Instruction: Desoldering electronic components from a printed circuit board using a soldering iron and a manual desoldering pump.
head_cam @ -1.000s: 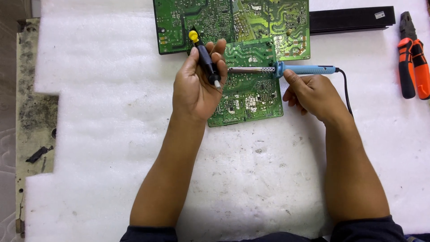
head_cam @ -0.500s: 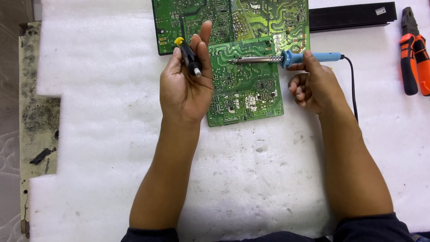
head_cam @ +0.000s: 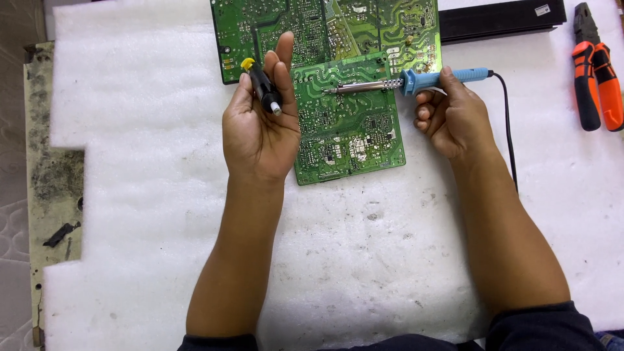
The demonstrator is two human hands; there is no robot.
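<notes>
My left hand holds a short black desoldering pump with a yellow end and a white tip, gripped between thumb and fingers at the left edge of a small green circuit board. My right hand grips the blue handle of a soldering iron. Its metal tip points left and hovers over the upper part of the small board. A larger green circuit board lies behind, partly under the small one.
Everything rests on a white foam sheet over a stained worktable. Orange and black pliers lie at the top right. A long black bar lies behind the boards. The iron's black cord runs beside my right wrist.
My left hand has shifted left and up off the small board, with the pump now more upright. My right hand and the iron have risen slightly toward the board's upper edge.
</notes>
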